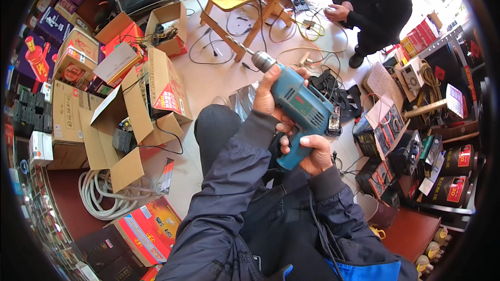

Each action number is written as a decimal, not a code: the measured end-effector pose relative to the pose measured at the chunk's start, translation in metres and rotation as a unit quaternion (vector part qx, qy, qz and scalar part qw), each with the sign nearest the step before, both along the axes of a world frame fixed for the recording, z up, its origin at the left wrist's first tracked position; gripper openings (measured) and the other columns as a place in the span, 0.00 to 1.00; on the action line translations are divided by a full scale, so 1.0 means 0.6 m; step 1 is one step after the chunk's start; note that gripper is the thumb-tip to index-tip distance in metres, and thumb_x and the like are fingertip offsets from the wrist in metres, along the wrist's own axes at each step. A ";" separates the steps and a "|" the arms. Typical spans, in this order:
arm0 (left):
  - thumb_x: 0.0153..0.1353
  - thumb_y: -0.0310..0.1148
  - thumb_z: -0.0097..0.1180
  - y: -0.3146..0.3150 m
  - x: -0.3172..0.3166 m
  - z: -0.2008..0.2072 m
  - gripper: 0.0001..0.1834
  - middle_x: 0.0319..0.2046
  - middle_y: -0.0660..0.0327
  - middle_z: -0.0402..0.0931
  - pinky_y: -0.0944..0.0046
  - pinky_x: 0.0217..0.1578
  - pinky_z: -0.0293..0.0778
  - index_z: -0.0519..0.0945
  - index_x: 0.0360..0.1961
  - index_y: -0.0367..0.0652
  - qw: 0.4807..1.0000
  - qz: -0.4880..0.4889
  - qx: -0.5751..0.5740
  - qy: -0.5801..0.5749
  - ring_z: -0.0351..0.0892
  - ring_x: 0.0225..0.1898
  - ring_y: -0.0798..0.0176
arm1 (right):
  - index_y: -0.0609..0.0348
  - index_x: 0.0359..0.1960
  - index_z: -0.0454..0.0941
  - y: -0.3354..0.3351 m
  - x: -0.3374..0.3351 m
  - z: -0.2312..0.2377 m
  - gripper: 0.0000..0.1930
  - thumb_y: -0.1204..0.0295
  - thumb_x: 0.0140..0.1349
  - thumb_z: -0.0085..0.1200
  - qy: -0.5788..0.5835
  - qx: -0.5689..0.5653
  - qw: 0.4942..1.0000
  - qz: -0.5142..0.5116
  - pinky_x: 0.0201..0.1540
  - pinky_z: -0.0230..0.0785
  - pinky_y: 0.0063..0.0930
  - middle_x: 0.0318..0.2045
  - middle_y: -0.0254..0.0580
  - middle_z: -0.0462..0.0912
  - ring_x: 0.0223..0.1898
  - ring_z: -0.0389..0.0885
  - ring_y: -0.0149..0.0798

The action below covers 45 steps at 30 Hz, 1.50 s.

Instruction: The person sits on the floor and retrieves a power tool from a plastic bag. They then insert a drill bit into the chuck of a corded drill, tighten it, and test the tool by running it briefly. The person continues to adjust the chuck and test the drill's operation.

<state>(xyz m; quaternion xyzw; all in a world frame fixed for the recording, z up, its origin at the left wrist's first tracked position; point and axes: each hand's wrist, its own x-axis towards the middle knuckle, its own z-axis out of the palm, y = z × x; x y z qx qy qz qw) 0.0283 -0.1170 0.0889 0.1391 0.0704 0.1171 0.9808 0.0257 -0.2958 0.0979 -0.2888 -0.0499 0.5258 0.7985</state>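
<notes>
A teal electric drill (302, 101) is held up over my lap, tilted so its chuck and long metal bit (239, 44) point to the far left. My left hand (267, 93) is closed round the front of the body, just behind the chuck, with the thumb along its side. Lower down, my right hand (316, 153) grips the handle (294, 156), its thumb on the near end. The trigger is hidden by my fingers. Both my sleeves are dark with ribbed cuffs.
Opened cardboard boxes (138, 109) and a coiled white hose (107, 198) crowd the left. Ahead stands a yellow wooden table (229, 2) with tools, cables trailing below. A person (375, 5) in black stands at the far right. Boxes and a hammer (427, 108) lie on the right.
</notes>
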 end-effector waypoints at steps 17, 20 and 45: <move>0.64 0.65 0.62 0.006 0.035 -0.024 0.32 0.39 0.52 0.86 0.46 0.48 0.83 0.80 0.48 0.45 0.985 0.016 0.043 0.168 0.87 0.42 0.51 | 0.68 0.69 0.70 -0.009 0.032 -0.034 0.33 0.74 0.58 0.58 -0.087 -0.092 0.992 -0.013 0.50 0.79 0.38 0.54 0.56 0.84 0.43 0.84 0.44; 0.65 0.66 0.62 0.015 0.030 -0.029 0.35 0.42 0.48 0.86 0.44 0.52 0.84 0.78 0.50 0.41 0.979 0.060 0.053 0.188 0.88 0.44 0.48 | 0.68 0.66 0.72 -0.005 0.030 -0.033 0.31 0.75 0.58 0.59 -0.069 -0.054 0.996 0.005 0.49 0.82 0.33 0.54 0.52 0.85 0.44 0.87 0.41; 0.64 0.51 0.72 0.015 0.011 -0.029 0.26 0.40 0.52 0.87 0.51 0.47 0.85 0.80 0.48 0.39 0.989 0.006 0.044 0.138 0.88 0.39 0.54 | 0.67 0.61 0.75 -0.002 0.019 -0.030 0.28 0.70 0.58 0.64 -0.059 -0.023 0.998 0.000 0.51 0.82 0.40 0.48 0.54 0.83 0.46 0.87 0.47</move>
